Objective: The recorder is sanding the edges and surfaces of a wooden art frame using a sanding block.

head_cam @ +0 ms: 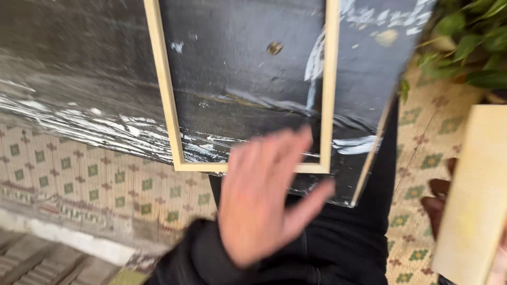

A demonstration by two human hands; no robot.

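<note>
The pale wooden frame [327,84] lies flat on the dark paint-smeared board [79,68], which rests across the person's lap. Only three rails show: two long ones running away from the viewer and out of view at the top, and a short one closing the near end, so its long axis appears to run near to far, tilted slightly leftward at the top.

The left hand [264,200] hovers over the frame's near rail, open and flat with fingers spread, gripping nothing; motion blur prevents confirming contact with the rail.

Right of the frame, past the board's edge, a pale flat wooden panel [470,200] stands tilted. The right hand [499,264] is only partly visible at its lower corner; its grip cannot be judged.

Risk, as assessed: the frame sits loose near the board's near edge, and a sweep of the open hand could push it off onto the patterned tile floor [79,179]. Green leaves [470,37] lie beyond the frame's far right corner.
</note>
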